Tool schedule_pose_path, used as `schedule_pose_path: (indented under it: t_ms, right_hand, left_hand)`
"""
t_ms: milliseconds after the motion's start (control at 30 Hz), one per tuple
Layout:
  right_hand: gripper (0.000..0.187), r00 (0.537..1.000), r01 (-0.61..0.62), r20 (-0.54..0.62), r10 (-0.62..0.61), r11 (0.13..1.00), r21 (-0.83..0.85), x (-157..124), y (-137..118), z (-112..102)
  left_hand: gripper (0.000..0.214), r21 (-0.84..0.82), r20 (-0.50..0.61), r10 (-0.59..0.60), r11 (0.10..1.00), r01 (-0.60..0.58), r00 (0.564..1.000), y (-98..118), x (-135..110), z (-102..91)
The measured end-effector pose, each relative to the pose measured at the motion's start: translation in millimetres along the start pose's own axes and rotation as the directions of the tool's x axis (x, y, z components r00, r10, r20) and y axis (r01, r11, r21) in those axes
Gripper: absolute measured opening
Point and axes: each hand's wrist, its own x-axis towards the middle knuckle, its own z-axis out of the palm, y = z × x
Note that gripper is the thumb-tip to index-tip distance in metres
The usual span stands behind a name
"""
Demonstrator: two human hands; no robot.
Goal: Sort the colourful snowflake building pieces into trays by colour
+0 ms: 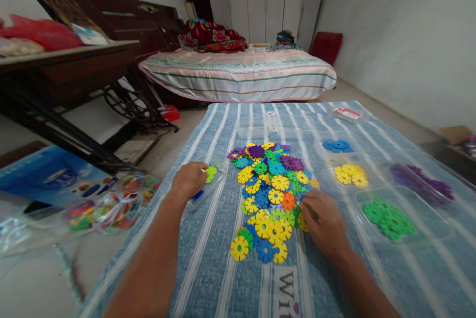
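Note:
A heap of toothed plastic connector discs [275,196] in yellow, blue, green, purple and orange is spread over the striped cloth. To its left, my left hand [189,179] is closed, its fingertips pinching the edge of a lime-green connector disc [211,174]. That disc is over a clear plastic container [220,180], where a dark blue piece [197,195] shows below my fingers. My right hand [324,219] is at the heap's right edge, fingers curled around a green connector disc [311,211] that they partly hide.
Clear trays on the right hold blue discs [337,146], yellow discs [350,175], green discs [388,219] and purple discs [424,181]. A clear lid [256,129] lies behind the heap. A small red-labelled box [347,113] is at the far right corner. A bed [238,77] stands beyond.

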Motion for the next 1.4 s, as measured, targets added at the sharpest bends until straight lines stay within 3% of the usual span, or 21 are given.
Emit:
schedule_pose_path:
  t_ms: [133, 233, 300, 433, 533, 600, 667, 867, 1000, 1100, 1167, 1233, 1400]
  right_hand:
    - [0.013, 1.0, -0.029, -0.007, 0.029, 1.0, -0.012, 1, 6, -6]
    - [0.014, 0.999, -0.045, -0.003, 0.045, 0.999, -0.013, 0, 9, -10]
    - [0.014, 0.999, -0.043, 0.022, 0.043, 0.999, -0.016, -2, 9, -13]
    - [0.016, 0.991, 0.019, 0.13, -0.014, 0.999, -0.035, -11, 9, -18]
    - [0.025, 0.977, 0.048, 0.21, -0.03, 0.995, -0.084, -18, 7, -22]
    - [0.028, 0.971, 0.052, 0.239, -0.024, 0.992, -0.111, -21, 6, -24]
    - [0.027, 0.968, 0.048, 0.249, -0.018, 0.992, -0.116, -23, 5, -24]
    - [0.006, 0.974, -0.036, 0.225, 0.033, 0.999, 0.006, -21, -7, -27]
    - [0.011, 0.981, -0.017, 0.195, 0.009, 0.999, 0.036, 5, -6, -43]
    - [0.013, 0.999, 0.045, 0.021, -0.043, 0.993, -0.112, 38, 10, -63]
    - [0.015, 0.987, 0.011, -0.152, -0.055, 0.961, -0.275, 57, 20, -75]
    - [0.016, 0.975, -0.038, -0.219, -0.043, 0.935, -0.352, 64, 25, -79]
    - [0.014, 1.0, 0.018, 0.002, -0.018, 0.995, -0.097, 32, 3, -47]
  left_hand:
    - [0.041, 0.02, -0.041, -0.052, 0.998, 0.053, 0.998, 1, 3, 1.4]
    - [0.036, 0.008, -0.184, -0.06, 0.998, 0.062, 0.981, 3, -4, -2.7]
    - [0.033, -0.054, -0.271, -0.015, 0.999, 0.0, 0.963, 10, -15, -5.9]
    - [0.026, -0.294, -0.281, 0.222, 0.906, -0.304, 0.934, 39, -46, -5.8]
    - [0.02, -0.419, -0.199, 0.476, 0.749, -0.513, 0.857, 68, -66, 3.8]
    - [0.018, -0.428, -0.157, 0.583, 0.687, -0.587, 0.797, 84, -74, 13.4]
    - [0.018, -0.41, -0.153, 0.614, 0.673, -0.615, 0.775, 94, -76, 23.6]
    - [0.021, -0.445, -0.258, 0.531, 0.676, -0.587, 0.807, 92, -74, 48.6]
    - [0.022, -0.499, -0.315, 0.485, 0.646, -0.577, 0.816, 85, -72, 56.6]
    - [0.022, -0.506, -0.315, 0.485, 0.641, -0.576, 0.816, 83, -72, 57.4]
    - [0.023, -0.501, -0.294, 0.497, 0.647, -0.575, 0.816, 82, -72, 56.2]
    - [0.023, -0.497, -0.264, 0.507, 0.657, -0.566, 0.82, 82, -72, 54.6]
    - [0.022, -0.497, -0.212, 0.501, 0.684, -0.534, 0.839, 82, -74, 53.6]
